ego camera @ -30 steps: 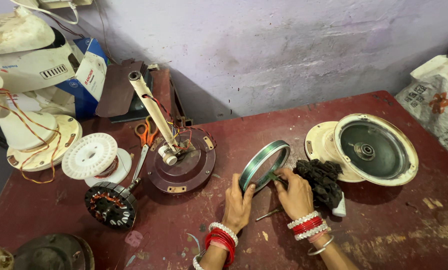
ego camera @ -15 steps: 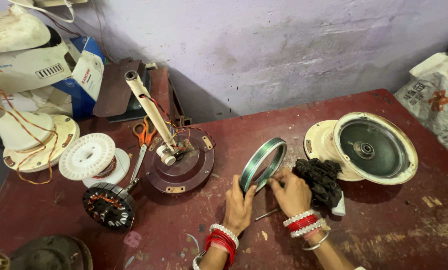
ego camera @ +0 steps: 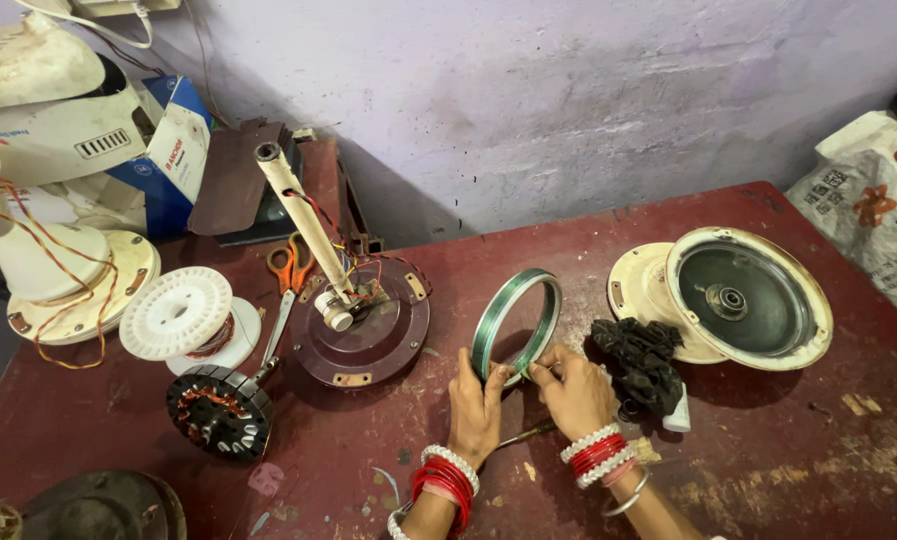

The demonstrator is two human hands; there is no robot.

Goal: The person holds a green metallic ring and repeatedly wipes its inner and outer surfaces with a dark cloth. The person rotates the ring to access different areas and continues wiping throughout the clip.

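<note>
Both hands were on the green metal ring (ego camera: 516, 322), which stood on edge on the red table (ego camera: 769, 470), just in front of the person and tilted a little to the right. The left hand (ego camera: 477, 405) was closed lightly around the ring's lower left rim, fingers curled up against the band. The right hand (ego camera: 572, 392) pinched the lower right rim, thumb and fingertips narrowed on the edge. Bangles sat on both wrists.

Just right of the right hand lay a black rag (ego camera: 641, 358), with a small white tube (ego camera: 677, 410) touching its lower end. Beyond that, 2 cream fan covers (ego camera: 749, 298) rested overlapping, the nearer one showing its dark inside. Left of the ring sat a maroon motor base (ego camera: 369, 330) with a cream rod (ego camera: 304, 225) slanting up out of it. Orange-handled scissors (ego camera: 291, 268) lay behind it. Farther left came a white spool (ego camera: 177, 312) and, near the table's front, a wound stator (ego camera: 219, 410). A thin metal tool (ego camera: 524, 435) lay on the table between the wrists.
</note>
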